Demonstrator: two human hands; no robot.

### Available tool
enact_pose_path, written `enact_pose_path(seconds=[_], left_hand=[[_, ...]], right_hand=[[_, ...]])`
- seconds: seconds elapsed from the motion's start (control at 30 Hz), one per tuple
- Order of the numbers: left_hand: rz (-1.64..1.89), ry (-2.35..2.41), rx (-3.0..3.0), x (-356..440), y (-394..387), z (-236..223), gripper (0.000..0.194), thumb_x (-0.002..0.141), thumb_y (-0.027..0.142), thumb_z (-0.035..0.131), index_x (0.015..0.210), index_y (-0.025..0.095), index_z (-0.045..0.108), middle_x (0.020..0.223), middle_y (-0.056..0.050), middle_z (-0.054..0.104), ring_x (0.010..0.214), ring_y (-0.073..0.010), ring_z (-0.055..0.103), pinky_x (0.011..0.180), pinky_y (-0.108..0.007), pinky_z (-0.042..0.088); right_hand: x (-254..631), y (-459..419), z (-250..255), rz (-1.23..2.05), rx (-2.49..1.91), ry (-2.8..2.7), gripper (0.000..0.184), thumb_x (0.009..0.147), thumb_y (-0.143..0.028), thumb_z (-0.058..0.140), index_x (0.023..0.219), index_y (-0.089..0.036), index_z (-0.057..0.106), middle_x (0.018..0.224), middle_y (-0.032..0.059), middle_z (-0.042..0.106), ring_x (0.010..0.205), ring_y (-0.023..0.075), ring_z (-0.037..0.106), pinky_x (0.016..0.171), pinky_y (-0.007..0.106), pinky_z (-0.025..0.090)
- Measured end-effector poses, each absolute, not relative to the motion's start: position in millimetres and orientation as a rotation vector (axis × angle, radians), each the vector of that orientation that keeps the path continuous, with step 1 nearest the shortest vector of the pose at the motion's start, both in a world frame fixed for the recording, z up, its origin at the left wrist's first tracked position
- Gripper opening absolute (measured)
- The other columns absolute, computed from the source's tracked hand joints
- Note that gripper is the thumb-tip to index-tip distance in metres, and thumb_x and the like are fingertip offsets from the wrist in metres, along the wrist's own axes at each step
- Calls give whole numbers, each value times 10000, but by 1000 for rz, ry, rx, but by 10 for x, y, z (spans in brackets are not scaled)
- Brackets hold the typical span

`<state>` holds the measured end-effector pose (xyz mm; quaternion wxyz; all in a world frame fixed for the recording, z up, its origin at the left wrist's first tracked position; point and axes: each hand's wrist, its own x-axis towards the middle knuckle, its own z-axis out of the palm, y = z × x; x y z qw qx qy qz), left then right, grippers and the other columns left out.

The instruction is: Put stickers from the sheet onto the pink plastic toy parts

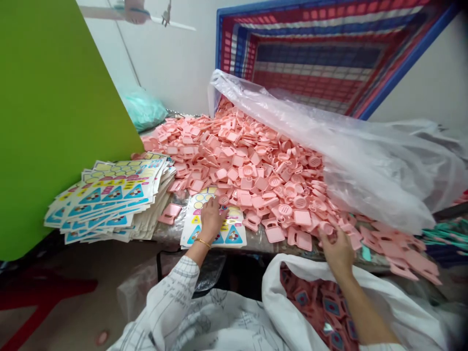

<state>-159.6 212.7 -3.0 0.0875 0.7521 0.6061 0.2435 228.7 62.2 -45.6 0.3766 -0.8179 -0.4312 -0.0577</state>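
Note:
My left hand (212, 220), with a thin gold bracelet at the wrist, rests on a sheet of printed stickers (234, 236) at the table's front edge. Its fingers are slightly apart on the paper. Round, yellow and blue triangular stickers show around it. On the right, my right hand (338, 247) reaches into the front of a big heap of pink plastic pieces (244, 165). Its thumb and fingers close around a small round pink piece (326, 228). Below that forearm, an open white sack (272, 282) holds pink pieces with blue stickers (332, 306).
A thick stack of sticker sheets (113, 195) lies left, beside a green panel (62, 107). Behind the heap, a striped basket (318, 58) leans on its side, with a clear plastic bag (365, 156) draped forward. Green pieces (448, 236) lie far right.

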Motion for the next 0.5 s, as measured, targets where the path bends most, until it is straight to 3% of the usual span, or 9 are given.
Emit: enact_pose_path(seconds=[0.2, 0.33, 0.5], left_hand=[[665, 1681, 2269, -1318, 2440, -24, 402, 867, 173, 531, 1260, 104, 580, 1128, -195, 640, 1092, -318, 532, 951, -445, 414], [709, 1610, 2267, -1052, 2580, -79, 500, 836, 30, 436, 1316, 118, 540, 1173, -182, 623, 1121, -274, 530, 961, -390, 414], [721, 1532, 2257, -796, 2699, -80, 512, 838, 15, 415, 1330, 97, 526, 1210, -206, 603, 1131, -279, 540, 981, -408, 416]], right_hand=[[2177, 604, -470, -285, -2028, -1158, 645, 875, -612, 456, 1268, -124, 610, 1139, 186, 643, 1039, 303, 571, 907, 438, 448], [2176, 604, -550, -342, -1995, -1174, 635, 882, -590, 478, 1273, -106, 606, 1139, 201, 636, 1055, 317, 565, 912, 449, 446], [2156, 623, -561, -378, -1989, -1153, 632, 885, -569, 498, 1289, -92, 592, 1165, 211, 635, 1071, 330, 570, 931, 466, 445]])
